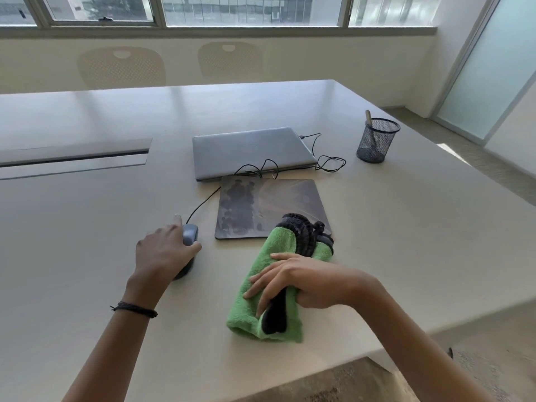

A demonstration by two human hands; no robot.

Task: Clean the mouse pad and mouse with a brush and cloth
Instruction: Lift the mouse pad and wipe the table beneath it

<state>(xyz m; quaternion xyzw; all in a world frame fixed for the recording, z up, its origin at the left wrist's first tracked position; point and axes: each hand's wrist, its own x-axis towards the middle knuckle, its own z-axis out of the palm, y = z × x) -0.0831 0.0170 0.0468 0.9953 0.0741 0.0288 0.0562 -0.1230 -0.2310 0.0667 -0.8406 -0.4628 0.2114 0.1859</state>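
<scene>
Your left hand (166, 248) is covering most of the small grey wired mouse (190, 234), fingers curled around it, so only its front end is showing, just left of the dark rectangular mouse pad (269, 207). Your right hand (293, 281) is lying loosely open on the green microfibre cloth with black trim (255, 291), fingers spread, its far end overlapping the pad's near corner. The logo on the closed silver laptop (249, 150) is too blurry to read, and whatever's sticking out of the black mesh pen cup (377, 140) is hard to make out on the pale surface (87, 227).
</scene>
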